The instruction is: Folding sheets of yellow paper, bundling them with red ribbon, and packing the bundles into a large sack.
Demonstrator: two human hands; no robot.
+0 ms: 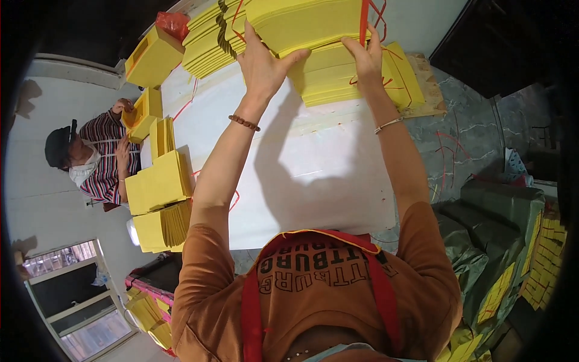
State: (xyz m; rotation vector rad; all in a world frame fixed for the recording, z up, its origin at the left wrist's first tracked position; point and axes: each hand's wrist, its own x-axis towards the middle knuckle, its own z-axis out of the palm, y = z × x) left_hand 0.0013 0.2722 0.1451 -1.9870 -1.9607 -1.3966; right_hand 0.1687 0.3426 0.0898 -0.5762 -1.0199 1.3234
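At the far side of the table, my two hands grip a thick stack of flat yellow card pieces [310, 27] from its two sides. My left hand [263, 67] is at its left edge, thumb along the near side and fingers partly hidden. At the right edge my right hand [366, 59] holds on, next to a red strap [363, 21] that stands against the stack. Below and behind it lies another yellow stack [329, 89], with red ties [395, 60] around the pieces to its right. Further yellow stacks [205, 51] fan out beyond my left hand.
The white tabletop [325, 175] stretches between my arms. Along its left edge stand yellow stacks [158, 181] and open yellow boxes [154, 57]. A person in a striped top [102, 136] handles a yellow box [145, 113] there. Wrapped green bundles [500, 211] sit at the right.
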